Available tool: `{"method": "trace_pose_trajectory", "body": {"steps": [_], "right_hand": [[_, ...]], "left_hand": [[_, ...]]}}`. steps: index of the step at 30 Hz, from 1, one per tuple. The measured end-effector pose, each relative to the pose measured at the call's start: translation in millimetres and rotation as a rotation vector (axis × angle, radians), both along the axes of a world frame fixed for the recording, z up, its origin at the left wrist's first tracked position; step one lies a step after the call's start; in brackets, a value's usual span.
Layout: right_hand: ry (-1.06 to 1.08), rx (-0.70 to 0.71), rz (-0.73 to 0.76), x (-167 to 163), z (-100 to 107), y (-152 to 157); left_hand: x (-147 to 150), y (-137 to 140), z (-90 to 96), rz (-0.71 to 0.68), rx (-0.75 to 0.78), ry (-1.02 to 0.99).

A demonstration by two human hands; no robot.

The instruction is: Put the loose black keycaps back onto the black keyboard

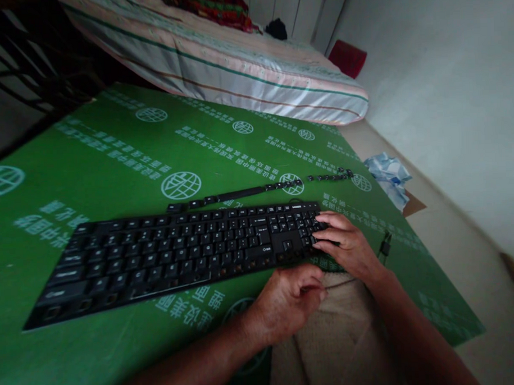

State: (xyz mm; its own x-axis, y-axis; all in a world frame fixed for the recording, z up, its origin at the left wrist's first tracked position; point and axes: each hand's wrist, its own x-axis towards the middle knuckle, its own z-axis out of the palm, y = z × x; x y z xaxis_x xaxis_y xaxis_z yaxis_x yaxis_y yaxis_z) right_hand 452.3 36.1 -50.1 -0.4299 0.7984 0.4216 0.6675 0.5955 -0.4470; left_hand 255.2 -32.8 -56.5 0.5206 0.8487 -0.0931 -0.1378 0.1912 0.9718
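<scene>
A black computer keyboard (158,257) lies at a slant across the green board. Bare sockets show along its front row, where keycaps are off. My right hand (347,244) is at the keyboard's right end, fingers spread and resting on the number pad; its thumb is hidden. Just in front of the keyboard's near edge is my left hand (288,301), fingers curled and thumb pressed against them. What that pinch holds, if anything, I cannot make out. Behind the keyboard lies a line of loose keycaps (282,185), with a long space bar (240,193) among them.
The green printed board (112,152) bears the keyboard. A bed (236,75) with a striped sheet stands beyond it. At right are a cable plug (385,245), crumpled plastic (389,174) on the floor and a white wall (447,85). Beige fabric (338,335) lies below my hands.
</scene>
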Motion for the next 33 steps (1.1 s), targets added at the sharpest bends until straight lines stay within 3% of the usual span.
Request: {"method": "trace_pose_trajectory", "body": {"steps": [4, 6, 12, 15, 19, 33], "right_hand": [[0.001, 0.023, 0.016, -1, 1, 2], [-0.006, 0.036, 0.028, -1, 1, 2], [0.029, 0.005, 0.030, 0, -2, 3], [0.033, 0.005, 0.031, -1, -3, 4], [0.022, -0.003, 0.017, -1, -4, 4], [0.071, -0.070, -0.043, -1, -8, 3]], "left_hand": [[0, 1, 2.4, -0.033, 0.050, 0.051], [-2, 2, 5.9, -0.044, 0.146, 0.116], [-12, 12, 18.7, 0.037, 0.845, 0.600], [-14, 22, 19.7, 0.161, 1.067, 0.796], [-11, 34, 16.5, 0.200, 1.127, 0.979], [-8, 38, 11.3, 0.103, 1.091, 1.079]]}}
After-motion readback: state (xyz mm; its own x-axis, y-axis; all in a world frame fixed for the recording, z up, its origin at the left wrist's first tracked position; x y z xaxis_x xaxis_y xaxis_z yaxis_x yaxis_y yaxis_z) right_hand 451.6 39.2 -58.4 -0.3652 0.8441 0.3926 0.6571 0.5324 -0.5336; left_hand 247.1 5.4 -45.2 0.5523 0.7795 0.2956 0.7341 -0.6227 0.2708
